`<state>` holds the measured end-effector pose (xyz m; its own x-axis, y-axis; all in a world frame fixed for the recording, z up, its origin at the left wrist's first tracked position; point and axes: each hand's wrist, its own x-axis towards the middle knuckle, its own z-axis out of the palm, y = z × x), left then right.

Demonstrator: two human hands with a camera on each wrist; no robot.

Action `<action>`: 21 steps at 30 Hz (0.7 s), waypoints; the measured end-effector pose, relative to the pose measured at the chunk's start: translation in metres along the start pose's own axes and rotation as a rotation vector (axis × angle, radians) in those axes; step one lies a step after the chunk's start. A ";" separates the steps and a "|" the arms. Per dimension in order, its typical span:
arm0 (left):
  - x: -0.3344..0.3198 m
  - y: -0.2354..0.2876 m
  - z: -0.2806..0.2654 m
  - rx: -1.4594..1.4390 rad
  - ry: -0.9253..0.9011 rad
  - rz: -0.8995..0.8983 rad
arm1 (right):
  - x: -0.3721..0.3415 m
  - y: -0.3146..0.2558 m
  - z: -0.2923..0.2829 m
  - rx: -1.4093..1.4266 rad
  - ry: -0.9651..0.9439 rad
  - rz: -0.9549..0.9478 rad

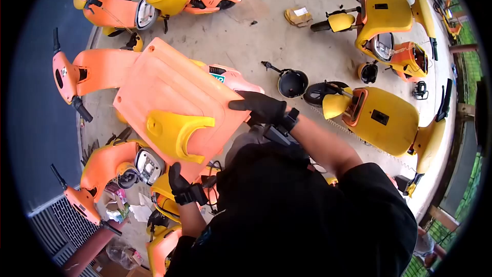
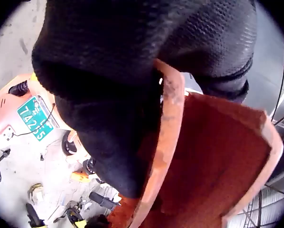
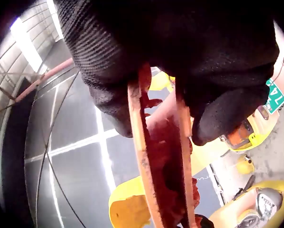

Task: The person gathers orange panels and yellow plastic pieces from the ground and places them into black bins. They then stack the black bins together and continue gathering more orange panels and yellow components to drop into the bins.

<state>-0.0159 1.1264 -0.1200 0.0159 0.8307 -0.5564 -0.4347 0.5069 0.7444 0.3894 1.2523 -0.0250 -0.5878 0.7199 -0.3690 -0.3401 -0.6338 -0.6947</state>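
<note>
A large orange plastic panel (image 1: 197, 84) with rounded corners and a raised centre is held tilted in front of the body. On its face lies a curved yellow plastic piece (image 1: 166, 128) with a U-shaped notch. My right hand (image 1: 261, 107), in a black glove, grips the panel's right corner; fingers (image 3: 232, 111) show on one side of its edge in the right wrist view. At the lower corner, my gloved left hand (image 1: 179, 182) holds the rim (image 2: 165, 142), seen close up in the left wrist view. The panel's underside is hollow.
Orange and yellow scooters stand around: one behind the panel (image 1: 102, 69), one at lower left (image 1: 84, 200), a yellow-topped one at right (image 1: 387, 120). On the concrete floor sit a black round bowl-like part (image 1: 293, 83) and a brown package (image 1: 298, 17). A dark wall (image 1: 41, 97) borders the left.
</note>
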 end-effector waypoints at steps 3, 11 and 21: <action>0.003 0.041 0.061 -0.213 -0.114 -0.078 | -0.002 -0.045 0.015 -0.044 0.049 0.039; 0.054 0.044 0.034 -0.145 -0.028 0.094 | 0.066 -0.051 -0.017 -0.205 0.038 -0.177; 0.103 0.072 0.097 -0.435 -0.055 0.094 | 0.162 -0.101 -0.079 -0.445 -0.296 -0.279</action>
<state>0.0417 1.2703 -0.0881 0.0014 0.8855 -0.4647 -0.7745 0.2949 0.5596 0.3862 1.4552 -0.0633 -0.7216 0.6923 0.0071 -0.2080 -0.2070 -0.9560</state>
